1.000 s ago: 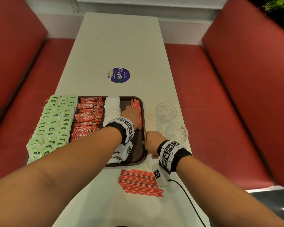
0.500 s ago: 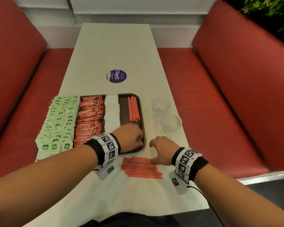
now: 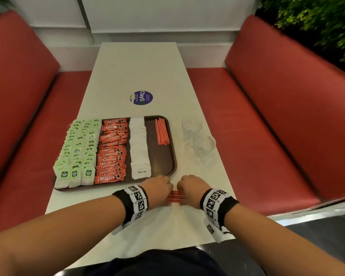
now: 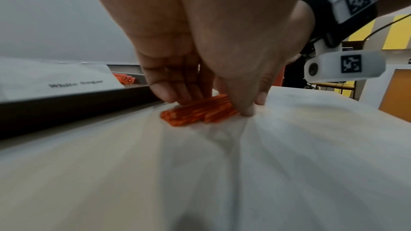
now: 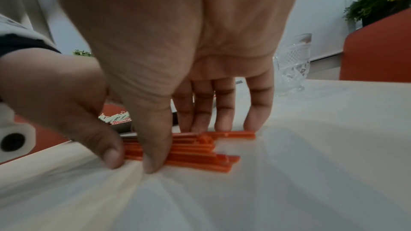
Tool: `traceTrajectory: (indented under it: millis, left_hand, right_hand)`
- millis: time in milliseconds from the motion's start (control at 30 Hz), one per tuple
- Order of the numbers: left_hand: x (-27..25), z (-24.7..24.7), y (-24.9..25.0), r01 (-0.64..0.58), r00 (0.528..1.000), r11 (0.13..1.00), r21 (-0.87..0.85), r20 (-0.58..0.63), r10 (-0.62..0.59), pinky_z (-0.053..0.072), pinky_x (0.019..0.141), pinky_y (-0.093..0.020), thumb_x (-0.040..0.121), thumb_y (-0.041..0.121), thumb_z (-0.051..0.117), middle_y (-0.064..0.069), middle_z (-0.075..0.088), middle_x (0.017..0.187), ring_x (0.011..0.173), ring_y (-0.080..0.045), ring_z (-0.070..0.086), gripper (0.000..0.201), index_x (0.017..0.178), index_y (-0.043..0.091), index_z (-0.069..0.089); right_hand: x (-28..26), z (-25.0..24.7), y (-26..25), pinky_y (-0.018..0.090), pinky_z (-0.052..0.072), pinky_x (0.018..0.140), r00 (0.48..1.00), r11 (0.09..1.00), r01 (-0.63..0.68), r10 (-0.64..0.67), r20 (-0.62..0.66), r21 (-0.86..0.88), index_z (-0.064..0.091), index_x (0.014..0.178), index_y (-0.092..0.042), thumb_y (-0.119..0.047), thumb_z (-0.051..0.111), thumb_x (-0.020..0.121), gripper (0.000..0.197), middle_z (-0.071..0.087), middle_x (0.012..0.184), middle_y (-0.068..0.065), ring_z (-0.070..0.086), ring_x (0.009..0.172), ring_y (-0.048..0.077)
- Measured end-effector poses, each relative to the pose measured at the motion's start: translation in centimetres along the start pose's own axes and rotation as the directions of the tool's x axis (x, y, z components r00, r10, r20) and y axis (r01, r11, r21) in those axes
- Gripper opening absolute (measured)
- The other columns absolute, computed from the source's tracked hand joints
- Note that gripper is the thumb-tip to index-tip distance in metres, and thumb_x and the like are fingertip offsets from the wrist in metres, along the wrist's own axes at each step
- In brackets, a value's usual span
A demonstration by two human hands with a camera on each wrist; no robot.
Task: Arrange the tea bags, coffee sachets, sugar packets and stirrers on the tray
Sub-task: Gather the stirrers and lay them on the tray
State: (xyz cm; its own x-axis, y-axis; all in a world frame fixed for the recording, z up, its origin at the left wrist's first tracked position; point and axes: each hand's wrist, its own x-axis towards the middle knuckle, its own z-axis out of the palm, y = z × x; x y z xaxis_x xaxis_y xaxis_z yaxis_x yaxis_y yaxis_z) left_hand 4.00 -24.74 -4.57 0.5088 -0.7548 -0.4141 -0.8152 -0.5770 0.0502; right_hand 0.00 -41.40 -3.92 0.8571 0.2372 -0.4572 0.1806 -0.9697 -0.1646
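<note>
A brown tray (image 3: 172,156) holds rows of green tea bags (image 3: 78,150), red coffee sachets (image 3: 112,150), white sugar packets (image 3: 138,144) and a small bunch of red stirrers (image 3: 162,132). On the table in front of the tray lies a loose bundle of red stirrers (image 3: 175,196). My left hand (image 3: 157,188) pinches its left end between thumb (image 4: 244,110) and fingers (image 4: 173,94). My right hand (image 3: 191,188) pinches the right part, thumb (image 5: 153,157) on the near side and fingers (image 5: 222,120) on the far side. The bundle (image 5: 200,150) has uneven ends.
Two empty clear glasses (image 3: 191,126) (image 3: 204,145) stand right of the tray. A round purple sticker (image 3: 141,98) sits mid-table. Red benches (image 3: 267,126) flank the white table (image 3: 137,72), whose near edge is just below my wrists.
My left hand came off the tray and my right hand moved in; both now close on the loose stirrers, which are pushed from a wide spread into a tight bundle.
</note>
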Motion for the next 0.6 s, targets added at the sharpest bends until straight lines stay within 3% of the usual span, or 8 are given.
traceTrajectory:
  millis: [100, 233, 333, 467, 600]
  left_hand:
    - [0.1, 0.2, -0.2, -0.008, 1.0, 1.0, -0.009, 0.019, 0.008, 0.048, 0.089, -0.042, 0.099, 0.044, 0.052, -0.014, 0.059, 0.113, 0.105, -0.032, 0.058, 0.042, 0.117, 0.007, 0.058]
    - [0.3, 0.1, 0.1, 0.006, 0.998, 0.999, 0.043, 0.063, -0.008, 0.047, 0.086, -0.041, 0.101, 0.034, 0.047, -0.017, 0.063, 0.11, 0.099, -0.034, 0.061, 0.034, 0.111, 0.004, 0.06]
    - [0.5, 0.3, 0.6, 0.008, 0.994, 0.999, 0.049, 0.109, -0.014, 0.044, 0.09, -0.04, 0.102, 0.029, 0.044, -0.019, 0.061, 0.114, 0.102, -0.034, 0.06, 0.033, 0.116, 0.002, 0.059]
    - [0.6, 0.6, 0.2, -0.007, 0.995, 1.0, 0.026, 0.095, 0.005, 0.041, 0.09, -0.039, 0.102, 0.026, 0.044, -0.019, 0.059, 0.117, 0.104, -0.034, 0.058, 0.033, 0.118, 0.001, 0.057]
    - [0.3, 0.7, 0.2, -0.002, 0.995, 0.999, 0.044, 0.101, -0.002, 0.04, 0.09, -0.039, 0.102, 0.021, 0.042, -0.02, 0.058, 0.118, 0.105, -0.034, 0.057, 0.03, 0.119, 0.0, 0.056]
  right_hand:
    - [0.0, 0.1, -0.4, 0.034, 0.047, 0.075, 1.0, 1.0, -0.019, 0.019, 0.019, -0.011, 0.07, 0.102, -0.011, -0.034, 0.065, 0.09, 0.026, 0.066, 0.096, 0.01, 0.061, 0.089, 0.03]
    - [0.2, 0.4, -0.8, 0.033, 0.041, 0.066, 0.999, 1.0, -0.022, 0.022, 0.026, -0.002, 0.068, 0.091, -0.01, -0.029, 0.054, 0.094, 0.024, 0.059, 0.081, 0.007, 0.057, 0.076, 0.028]
    - [0.5, 1.0, -0.9, 0.035, 0.042, 0.071, 0.999, 1.0, 0.009, -0.008, 0.044, -0.021, 0.065, 0.099, -0.009, -0.026, 0.053, 0.097, 0.021, 0.062, 0.095, 0.012, 0.058, 0.085, 0.029]
    - [0.6, 1.8, -0.9, 0.04, 0.049, 0.087, 0.996, 0.986, 0.08, -0.072, 0.059, -0.143, 0.058, 0.11, -0.01, -0.013, 0.055, 0.096, 0.015, 0.057, 0.112, 0.013, 0.056, 0.104, 0.031]
    - [0.3, 1.6, -1.1, 0.043, 0.05, 0.087, 0.994, 0.985, 0.097, -0.09, 0.054, -0.146, 0.055, 0.114, -0.009, -0.007, 0.053, 0.092, 0.022, 0.052, 0.116, 0.013, 0.052, 0.107, 0.031]
